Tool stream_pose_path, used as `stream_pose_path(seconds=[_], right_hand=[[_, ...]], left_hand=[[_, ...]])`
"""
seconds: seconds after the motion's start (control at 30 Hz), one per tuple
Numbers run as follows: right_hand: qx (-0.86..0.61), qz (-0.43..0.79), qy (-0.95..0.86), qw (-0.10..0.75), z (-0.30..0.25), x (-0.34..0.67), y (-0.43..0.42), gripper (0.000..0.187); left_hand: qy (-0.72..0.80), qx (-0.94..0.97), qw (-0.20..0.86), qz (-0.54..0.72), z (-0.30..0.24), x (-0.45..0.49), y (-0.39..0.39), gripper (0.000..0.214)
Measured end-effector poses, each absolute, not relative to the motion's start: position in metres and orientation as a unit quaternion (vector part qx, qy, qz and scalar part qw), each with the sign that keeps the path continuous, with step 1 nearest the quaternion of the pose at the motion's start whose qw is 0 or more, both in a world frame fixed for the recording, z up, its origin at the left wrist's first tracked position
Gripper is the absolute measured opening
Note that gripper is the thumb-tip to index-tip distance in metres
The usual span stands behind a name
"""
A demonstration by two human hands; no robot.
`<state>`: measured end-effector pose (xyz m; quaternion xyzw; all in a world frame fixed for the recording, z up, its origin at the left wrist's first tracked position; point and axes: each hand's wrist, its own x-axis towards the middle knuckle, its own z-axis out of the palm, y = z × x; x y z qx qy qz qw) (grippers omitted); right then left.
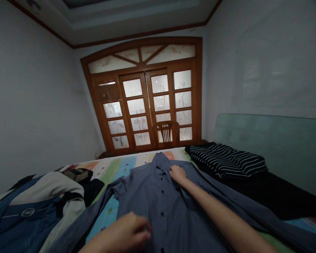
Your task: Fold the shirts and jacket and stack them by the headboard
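A blue-grey button-up shirt lies front side up on the bed, its collar towards the far edge and its sleeves spread to both sides. My right hand is closed at the front of the shirt just below the collar, its fingertips on the cloth beside the button strip. Lower down, my left hand hovers over the shirt's left side. Its fingers are loosely bent, with a gap to the thumb, and I see nothing in them; motion blurs it somewhat. Several dark buttons run down the middle of the shirt.
A blue and cream jacket lies in a heap on the left. Black-and-white striped clothing rests on black cloth at right, near the pale green headboard. Beyond the patterned bedsheet stand a wooden chair and glazed doors.
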<state>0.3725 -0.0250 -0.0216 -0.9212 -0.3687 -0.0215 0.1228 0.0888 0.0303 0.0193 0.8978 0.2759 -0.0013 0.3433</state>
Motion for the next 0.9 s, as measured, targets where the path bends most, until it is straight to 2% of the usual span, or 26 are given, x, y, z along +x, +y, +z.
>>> stream_pose_path(seconds=[0.07,0.1,0.27,0.4,0.57,0.9], right_hand=[[-0.917,-0.019,-0.373,0.141,-0.025,0.357,-0.016,0.019],[-0.918,-0.022,-0.368,0.148,-0.027,0.352,-0.013,0.019],[-0.925,-0.063,-0.321,0.191,-0.046,0.344,-0.009,0.025],[-0.923,-0.052,-0.300,0.236,-0.057,0.357,-0.010,0.028],[-0.907,0.037,-0.300,0.294,-0.064,0.383,-0.014,0.024],[-0.849,0.174,-0.335,0.370,-0.070,0.406,-0.017,0.021]], left_hand=[[0.229,0.912,0.339,-0.025,0.017,0.158,0.036,0.014],[0.225,0.928,0.298,0.009,0.012,0.190,0.038,0.014],[0.335,0.906,0.233,0.115,-0.026,0.285,0.039,0.023],[0.398,0.882,0.194,0.160,-0.049,0.296,0.041,0.032],[0.368,0.899,0.184,0.149,-0.055,0.288,0.056,0.016],[0.336,0.902,0.229,0.147,-0.057,0.282,0.072,0.010]])
